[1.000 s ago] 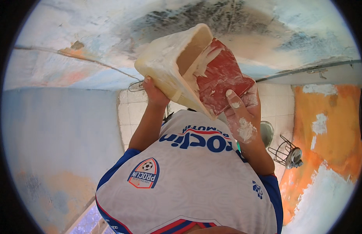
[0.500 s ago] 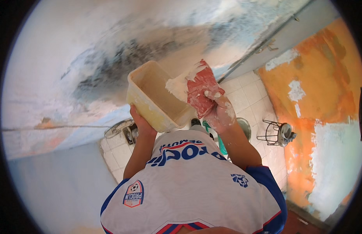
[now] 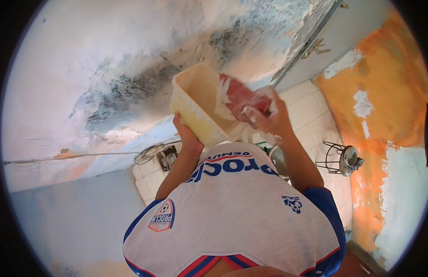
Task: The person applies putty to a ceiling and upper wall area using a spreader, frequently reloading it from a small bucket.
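Note:
My left hand [image 3: 187, 134] grips the near left side of a pale yellow rectangular tub [image 3: 195, 119], which is tilted so its inside shows, smeared with cream-coloured filler. A flat red spreader [image 3: 241, 98] is pinched in my right hand [image 3: 268, 117], with the thumb across its face. The spreader is over the tub's right side, its far edge coated with whitish paste. Motion blurs it slightly, and I cannot tell whether it touches the rim. Paste marks my right fingers and wrist.
Ahead is a wall [image 3: 131, 97] with dark patches and smeared filler. A grey door [image 3: 334, 44] with a handle stands at the far right, beside an orange wall [image 3: 375, 92] with white patches. A wire-framed stand [image 3: 336, 158] and a recessed electrical box [image 3: 168, 158] are also visible.
The tub has shifted right and slightly up in view. The spreader has swung in against the tub's opening, and the large lump of paste on its left edge no longer shows.

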`<state>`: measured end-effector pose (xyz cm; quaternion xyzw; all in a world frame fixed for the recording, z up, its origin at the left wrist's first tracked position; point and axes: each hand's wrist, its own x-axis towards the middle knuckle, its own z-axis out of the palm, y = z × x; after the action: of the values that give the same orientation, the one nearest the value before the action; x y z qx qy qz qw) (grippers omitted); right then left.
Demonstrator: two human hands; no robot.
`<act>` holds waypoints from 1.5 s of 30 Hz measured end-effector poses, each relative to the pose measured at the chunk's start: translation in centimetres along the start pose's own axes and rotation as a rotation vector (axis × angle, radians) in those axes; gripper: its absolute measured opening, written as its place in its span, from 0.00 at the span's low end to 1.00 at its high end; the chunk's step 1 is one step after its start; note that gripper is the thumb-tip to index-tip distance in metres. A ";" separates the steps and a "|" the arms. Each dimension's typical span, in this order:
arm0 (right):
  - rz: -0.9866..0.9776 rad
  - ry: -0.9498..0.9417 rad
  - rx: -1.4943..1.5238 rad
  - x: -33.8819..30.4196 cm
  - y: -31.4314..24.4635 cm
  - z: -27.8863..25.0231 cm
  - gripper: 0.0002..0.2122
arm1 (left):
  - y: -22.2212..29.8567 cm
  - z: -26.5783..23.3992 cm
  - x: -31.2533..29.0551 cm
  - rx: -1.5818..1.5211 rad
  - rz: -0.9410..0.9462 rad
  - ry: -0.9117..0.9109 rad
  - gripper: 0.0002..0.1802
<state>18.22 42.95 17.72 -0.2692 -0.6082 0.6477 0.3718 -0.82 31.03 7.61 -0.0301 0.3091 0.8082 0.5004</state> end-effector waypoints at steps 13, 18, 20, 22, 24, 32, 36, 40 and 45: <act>0.075 -0.008 0.110 2.4 -1.0 -5.7 0.13 | -6.2 2.0 0.7 -0.034 0.040 -0.004 0.39; 0.251 0.011 0.332 3.0 0.0 -7.2 0.12 | -5.5 2.1 1.6 -0.025 0.089 0.012 0.40; 0.294 0.010 0.566 3.7 0.3 -8.5 0.13 | -5.5 3.8 1.2 -0.046 0.101 0.050 0.39; 0.333 0.002 0.763 4.2 0.5 -9.1 0.13 | -5.7 4.0 1.1 -0.076 0.101 0.028 0.39; 0.372 -0.034 0.870 4.4 1.1 -9.4 0.17 | -6.0 3.8 1.4 -0.082 0.098 0.020 0.38; 0.042 0.198 0.979 7.4 4.0 -11.8 0.11 | -7.3 3.1 1.3 -0.031 0.095 0.065 0.39; -0.027 0.289 1.029 10.7 4.6 -13.4 0.12 | -7.2 3.0 0.0 -0.024 0.097 0.124 0.38; -0.028 0.352 0.997 11.7 5.0 -12.4 0.15 | -7.2 3.3 -1.6 -0.013 0.133 0.217 0.39; 0.037 0.418 0.950 11.0 9.1 -11.6 0.14 | -6.6 -0.9 -2.3 0.007 0.247 0.233 0.37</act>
<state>19.70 58.79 8.54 -0.2050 -0.1550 0.7910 0.5552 5.61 30.76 4.64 -0.0836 0.3690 0.8535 0.3582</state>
